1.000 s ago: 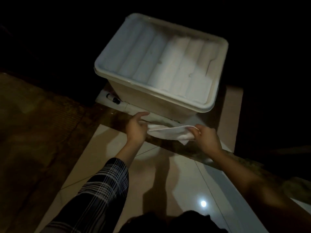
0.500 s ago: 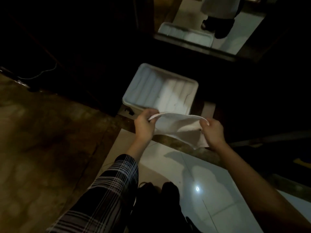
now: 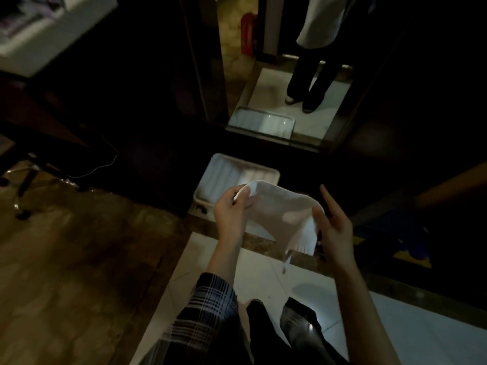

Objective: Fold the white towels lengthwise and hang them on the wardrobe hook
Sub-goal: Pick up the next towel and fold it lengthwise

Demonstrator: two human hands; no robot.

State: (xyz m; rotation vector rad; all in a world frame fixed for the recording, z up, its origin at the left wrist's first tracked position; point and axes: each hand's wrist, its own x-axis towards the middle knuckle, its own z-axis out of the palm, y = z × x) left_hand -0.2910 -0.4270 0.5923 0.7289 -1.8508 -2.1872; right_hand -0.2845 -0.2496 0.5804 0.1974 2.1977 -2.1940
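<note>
L hand [image 3: 230,210] pinches one corner of white towel [image 3: 279,206]; R hand [image 3: 333,225] holds the other w/ thumb, index finger straight. Towel sags betw. them above bin of rolled towels [image 3: 224,172].

Overall light: dim, with deep black toward 1, 3 and 10 o'clock.
Brightest areas: pale floor tiles [image 3: 411,325] at 5 o'clock; mirror [image 3: 276,75] at 12 o'clock.
Glare: small sheen on a dark shoe [image 3: 303,322].
Sharpness: soft and grainy throughout.
Edges: wide-angle bending, smeared corners.

Dim room: mirror [image 3: 276,75] at 12 o'clock, red object [image 3: 247,35] reflected in it, white cable [image 3: 97,168] over at 9, white floor tiles [image 3: 411,335] at 5.
</note>
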